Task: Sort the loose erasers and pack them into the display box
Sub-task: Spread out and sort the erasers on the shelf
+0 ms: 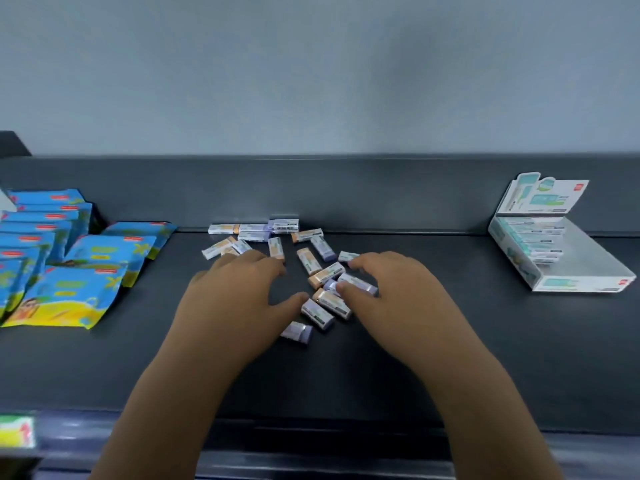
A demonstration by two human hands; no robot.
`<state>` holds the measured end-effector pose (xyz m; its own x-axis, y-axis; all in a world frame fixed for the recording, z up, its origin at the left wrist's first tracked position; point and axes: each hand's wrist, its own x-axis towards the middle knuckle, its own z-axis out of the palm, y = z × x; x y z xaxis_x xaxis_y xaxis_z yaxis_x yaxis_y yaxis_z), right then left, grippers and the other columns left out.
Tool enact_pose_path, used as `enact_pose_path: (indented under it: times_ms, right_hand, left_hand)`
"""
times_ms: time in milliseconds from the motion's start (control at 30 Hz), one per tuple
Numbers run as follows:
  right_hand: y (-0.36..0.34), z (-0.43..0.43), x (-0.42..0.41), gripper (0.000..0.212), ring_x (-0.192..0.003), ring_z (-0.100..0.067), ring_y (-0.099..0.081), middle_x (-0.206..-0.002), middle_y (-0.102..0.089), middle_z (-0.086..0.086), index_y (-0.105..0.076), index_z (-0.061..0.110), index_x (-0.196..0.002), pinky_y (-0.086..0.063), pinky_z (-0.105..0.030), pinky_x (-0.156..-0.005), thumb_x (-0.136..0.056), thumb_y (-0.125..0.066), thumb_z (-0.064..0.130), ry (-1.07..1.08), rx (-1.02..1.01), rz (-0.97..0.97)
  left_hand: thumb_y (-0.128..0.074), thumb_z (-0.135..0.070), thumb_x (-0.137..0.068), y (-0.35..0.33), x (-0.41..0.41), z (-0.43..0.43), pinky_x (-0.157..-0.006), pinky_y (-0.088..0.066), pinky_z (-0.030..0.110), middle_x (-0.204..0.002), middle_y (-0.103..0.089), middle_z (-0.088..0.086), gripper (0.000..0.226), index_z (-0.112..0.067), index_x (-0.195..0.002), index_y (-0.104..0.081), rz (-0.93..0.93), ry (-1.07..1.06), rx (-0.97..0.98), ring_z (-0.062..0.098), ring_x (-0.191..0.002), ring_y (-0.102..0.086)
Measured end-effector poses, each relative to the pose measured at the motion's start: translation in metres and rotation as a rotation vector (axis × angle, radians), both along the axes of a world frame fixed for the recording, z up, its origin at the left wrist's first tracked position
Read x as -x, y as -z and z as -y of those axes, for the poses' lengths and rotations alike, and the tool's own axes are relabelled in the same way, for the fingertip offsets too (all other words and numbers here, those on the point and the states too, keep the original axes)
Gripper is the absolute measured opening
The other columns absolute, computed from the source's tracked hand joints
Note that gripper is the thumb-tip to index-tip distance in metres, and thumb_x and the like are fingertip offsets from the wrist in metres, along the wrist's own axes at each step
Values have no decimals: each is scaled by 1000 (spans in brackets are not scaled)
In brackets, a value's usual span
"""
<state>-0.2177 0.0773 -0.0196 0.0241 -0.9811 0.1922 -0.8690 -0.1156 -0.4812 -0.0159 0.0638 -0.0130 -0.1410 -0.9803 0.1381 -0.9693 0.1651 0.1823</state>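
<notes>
my right hand (391, 289) is curled, thumb and forefinger pinching a purple eraser (360, 284) at the centre of the frame. my left hand (235, 289) lies palm down with its fingers spread and holds nothing; its fingertips reach the left part of the pile and its thumb is just beside a white-sleeved eraser (317, 313). the loose erasers (306, 259), purple and peach, lie scattered between and beyond both hands, some against the back ledge of the dark shelf (450, 341). the display box (585, 284) sits well apart at the right of the frame, lid flap upright, with a row of packed erasers (533, 240) at its back end. blue packets (86, 258) are heaped at the left.
</notes>
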Motion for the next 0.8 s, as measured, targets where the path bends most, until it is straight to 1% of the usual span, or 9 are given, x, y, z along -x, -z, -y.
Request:
enact_pose_path:
  times_ms: [167, 233, 333, 400, 467, 600, 633, 733, 800]
  right_hand:
    - [0, 7, -14, 34, -113, -16, -53, -116, -60, 10, -64, 32, -122, -45, -34, -89, -95, -53, 49, -50, -8, -33]
    - [1, 13, -17, 31, -112, -16, -52, -116, -59, 10, -66, 32, -119, -45, -33, -87, -94, -55, 47, -51, -25, -51]
    - [6, 20, -27, 21, -105, -14, -51, -106, -55, 11, -73, 30, -97, -42, -30, -76, -90, -59, 44, 4, -65, -122]
    - [11, 23, -33, 22, -98, -14, -50, -98, -49, 10, -74, 26, -82, -43, -30, -71, -87, -60, 43, 48, -99, -167]
    - [14, 25, -40, 26, -93, -16, -49, -94, -47, 8, -74, 23, -74, -46, -32, -71, -86, -61, 43, 85, -121, -213]
    - [15, 29, -57, 38, -87, -23, -44, -79, -39, 6, -59, 18, -57, -38, -33, -65, -84, -63, 44, 185, -140, -290]
    - [17, 29, -61, 36, -87, -24, -45, -78, -38, 6, -59, 18, -58, -37, -32, -64, -84, -62, 43, 213, -138, -292]
    - [22, 31, -74, 25, -88, -24, -49, -80, -44, 2, -71, 21, -71, -37, -30, -61, -83, -60, 40, 292, -113, -277]
    - [25, 29, -82, 28, -85, -24, -52, -77, -51, 1, -69, 20, -64, -33, -28, -55, -81, -61, 41, 333, -88, -254]
  left_hand:
    - [-55, -59, -88, 1, -19, 10, -92, -50, 42, -121, -63, -12, 42, -33, -119, -66, -95, -29, 59, 18, -117, -53]
    - [-54, -57, -89, 4, -25, 14, -92, -50, 42, -122, -63, -12, 40, -32, -117, -67, -106, -39, 60, 18, -117, -53]
    - [-59, -57, -88, 7, -39, 19, -94, -50, 42, -123, -62, -14, 37, -35, -115, -66, -95, -29, 1, 17, -119, -52]
    - [-67, -57, -81, 9, -52, 21, -93, -50, 41, -119, -62, -16, 34, -35, -108, -67, -102, -13, -25, 17, -117, -53]
    - [-71, -55, -76, 10, -68, 22, -89, -51, 40, -111, -61, -17, 32, -34, -100, -67, -108, -9, -53, 16, -112, -53]
    - [-67, -50, -74, 11, -99, 25, -86, -52, 40, -104, -58, -15, 30, -35, -100, -66, -115, 47, -98, 16, -105, -55]
    - [-65, -51, -75, 13, -104, 26, -85, -52, 40, -102, -58, -15, 31, -35, -101, -65, -120, 61, -98, 16, -103, -55]
    - [-69, -53, -78, 18, -116, 30, -85, -52, 40, -99, -58, -13, 28, -36, -100, -65, -127, 107, -114, 14, -100, -55]
    - [-69, -52, -81, 22, -118, 33, -88, -51, 40, -102, -57, -14, 27, -37, -103, -66, -121, 164, -122, 14, -103, -54]
